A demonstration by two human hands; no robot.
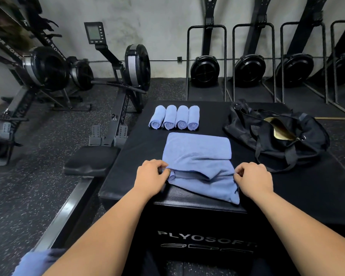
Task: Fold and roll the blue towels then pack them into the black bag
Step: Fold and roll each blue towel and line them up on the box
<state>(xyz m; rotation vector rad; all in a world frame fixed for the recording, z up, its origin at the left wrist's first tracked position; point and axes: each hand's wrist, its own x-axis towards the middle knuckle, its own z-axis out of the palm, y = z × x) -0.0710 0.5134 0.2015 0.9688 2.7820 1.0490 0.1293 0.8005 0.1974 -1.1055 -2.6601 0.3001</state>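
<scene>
Several rowing machines (136, 66) fill the back of the room. Some rest on the speckled floor at the left and others are stored upright against the wall at the right. In front of them stands a black padded box (135, 148), with the word PLYOSOFT on its near face; its top carries everything that belongs to the task.

On the right side of that top lies the black bag (247, 128), slumped and unzipped, with its straps trailing toward the person and a yellowish lining showing through the opening. Left of the bag, at the middle of the box and close to its near edge, lies a blue towel (197, 152). It is partly folded, with its far portion flat and its near portion doubled up in a loose ridge. Beyond it, well apart from the bag, four rolled towels (173, 117) sit side by side, touching, their spiral ends facing the person.

The left hand (151, 174) pinches the left end of the towel's raised fold with curled fingers. The right hand (253, 178) grips the right end the same way, knuckles up. More blue cloth (36, 261) shows blurred at the lower left corner.
</scene>
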